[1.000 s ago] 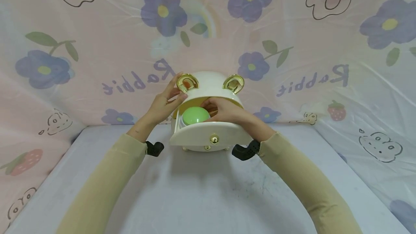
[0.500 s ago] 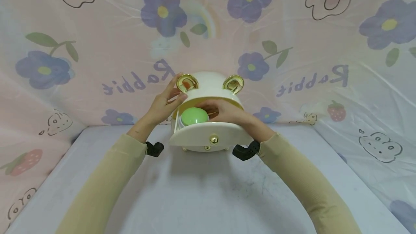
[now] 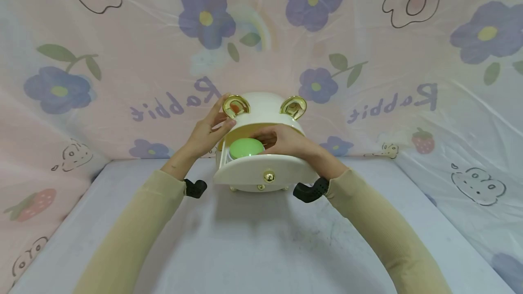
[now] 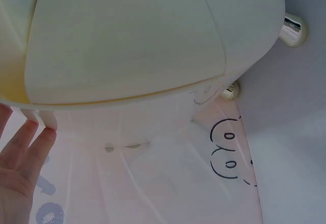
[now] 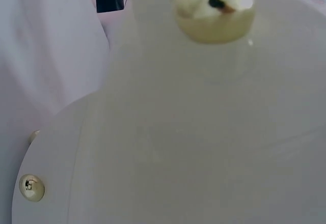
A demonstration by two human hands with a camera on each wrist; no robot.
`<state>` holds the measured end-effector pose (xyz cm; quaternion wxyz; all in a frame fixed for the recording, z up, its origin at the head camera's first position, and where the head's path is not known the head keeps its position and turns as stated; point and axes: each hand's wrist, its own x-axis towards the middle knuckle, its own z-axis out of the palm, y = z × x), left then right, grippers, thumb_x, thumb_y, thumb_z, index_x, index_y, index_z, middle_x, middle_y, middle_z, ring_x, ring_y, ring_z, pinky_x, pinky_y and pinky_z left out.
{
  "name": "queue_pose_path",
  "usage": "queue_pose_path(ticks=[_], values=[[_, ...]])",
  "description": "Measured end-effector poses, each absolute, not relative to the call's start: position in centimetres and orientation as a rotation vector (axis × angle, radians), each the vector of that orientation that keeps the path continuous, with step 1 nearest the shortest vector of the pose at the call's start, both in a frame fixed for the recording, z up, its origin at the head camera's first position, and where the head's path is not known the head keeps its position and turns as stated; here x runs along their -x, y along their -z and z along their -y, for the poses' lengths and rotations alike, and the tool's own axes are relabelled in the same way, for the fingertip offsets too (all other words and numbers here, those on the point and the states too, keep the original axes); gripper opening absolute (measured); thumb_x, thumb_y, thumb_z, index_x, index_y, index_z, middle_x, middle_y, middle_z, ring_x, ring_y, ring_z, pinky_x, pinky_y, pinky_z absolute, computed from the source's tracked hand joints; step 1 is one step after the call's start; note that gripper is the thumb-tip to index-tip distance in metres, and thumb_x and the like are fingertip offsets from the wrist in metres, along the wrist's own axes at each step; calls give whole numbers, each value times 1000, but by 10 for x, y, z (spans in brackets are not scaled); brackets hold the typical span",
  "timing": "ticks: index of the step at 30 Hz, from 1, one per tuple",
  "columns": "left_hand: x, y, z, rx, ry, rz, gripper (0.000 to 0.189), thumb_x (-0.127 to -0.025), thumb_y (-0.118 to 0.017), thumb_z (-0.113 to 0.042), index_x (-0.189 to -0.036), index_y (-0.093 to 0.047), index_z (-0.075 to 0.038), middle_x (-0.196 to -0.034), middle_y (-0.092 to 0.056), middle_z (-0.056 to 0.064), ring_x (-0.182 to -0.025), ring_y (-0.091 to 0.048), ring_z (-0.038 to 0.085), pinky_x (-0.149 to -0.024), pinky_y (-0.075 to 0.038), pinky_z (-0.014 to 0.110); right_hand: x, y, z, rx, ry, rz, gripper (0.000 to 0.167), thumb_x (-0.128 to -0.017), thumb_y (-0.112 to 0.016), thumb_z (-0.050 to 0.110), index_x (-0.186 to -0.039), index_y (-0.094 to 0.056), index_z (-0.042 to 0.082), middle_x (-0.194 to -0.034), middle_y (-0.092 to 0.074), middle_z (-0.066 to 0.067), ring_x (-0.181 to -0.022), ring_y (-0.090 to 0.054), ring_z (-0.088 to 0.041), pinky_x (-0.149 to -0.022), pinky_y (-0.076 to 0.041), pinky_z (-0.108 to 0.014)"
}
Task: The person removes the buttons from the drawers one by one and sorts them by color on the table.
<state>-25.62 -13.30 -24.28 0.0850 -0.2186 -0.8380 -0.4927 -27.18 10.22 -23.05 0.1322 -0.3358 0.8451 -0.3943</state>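
A white rounded storage box (image 3: 264,105) with two gold ears stands at the back of the table, its upper drawer (image 3: 241,170) pulled out. In that drawer sits a round jar with a glossy green lid (image 3: 246,148). My right hand (image 3: 286,141) reaches over the drawer front, thumb at the lid's right edge and fingers curled behind it, holding the jar; the fingertips are partly hidden. My left hand (image 3: 206,134) rests extended fingers against the box's left side by the ear. In the left wrist view those fingers (image 4: 38,150) touch the white shell.
A gold knob (image 3: 268,176) sticks out from the drawer front, and small gold feet (image 4: 293,30) carry the box. Behind stands a patterned pink curtain (image 3: 261,67). A pale cloth-covered table (image 3: 253,244) spreads in front. Black wrist mounts (image 3: 311,190) hang near the drawer.
My right hand's fingers have shifted left, farther around the back of the green-lidded jar, which has moved only slightly. My left hand stays at the ear. The head view has tilted a little.
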Motion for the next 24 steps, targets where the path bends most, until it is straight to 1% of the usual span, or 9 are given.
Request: queue_pose_path(ticks=[4, 7, 13, 15, 18, 21, 24], values=[[257, 243, 134, 650, 1459, 2500, 68, -101, -49, -17, -156, -10, -22, -145, -42, 24, -136, -39, 40, -109, -39, 50, 271, 227, -102, 942, 1158, -2461, 55, -80, -77, 16, -132, -58, 9, -126, -64, -9, -116, -62, -21, -99, -50, -34], [262, 246, 135, 655, 1461, 2499, 69, -100, -50, -17, -156, -9, -24, -145, -42, 24, -136, -39, 40, -109, -38, 51, 268, 224, -103, 912, 1192, -2438, 54, -79, -79, 18, -130, -60, 12, -124, -65, -6, -114, -63, -19, -98, -51, -33], [282, 262, 141, 646, 1459, 2484, 70, -100, -52, -27, -153, -9, -40, -147, -42, 19, -137, -39, 36, -110, -38, 50, 265, 217, -102, 963, 1258, -2347, 53, -81, -78, 18, -130, -60, 15, -123, -66, -3, -113, -63, -16, -97, -51, -33], [285, 265, 142, 650, 1452, 2478, 69, -99, -52, -30, -152, -10, -44, -147, -43, 17, -136, -40, 35, -109, -38, 49, 265, 215, -102, 980, 1266, -2345, 53, -80, -79, 20, -130, -61, 18, -122, -66, -1, -112, -63, -14, -96, -52, -32], [286, 267, 142, 662, 1447, 2469, 70, -99, -53, -31, -153, -10, -43, -146, -44, 17, -136, -40, 35, -109, -39, 49, 263, 211, -103, 960, 1273, -2363, 54, -77, -81, 24, -128, -62, 21, -118, -68, 3, -108, -65, -13, -94, -52, -32], [285, 267, 142, 660, 1445, 2465, 70, -99, -53, -31, -153, -11, -42, -146, -44, 18, -136, -41, 35, -109, -39, 48, 261, 206, -103, 904, 1278, -2391, 55, -76, -82, 25, -127, -62, 21, -117, -69, 3, -107, -65, -12, -95, -52, -32], [285, 267, 141, 653, 1445, 2465, 70, -99, -53, -31, -153, -10, -41, -146, -43, 18, -136, -41, 35, -109, -39, 48, 259, 203, -104, 866, 1286, -2399, 57, -75, -83, 24, -128, -61, 18, -119, -68, 3, -108, -65, -12, -96, -51, -31]])
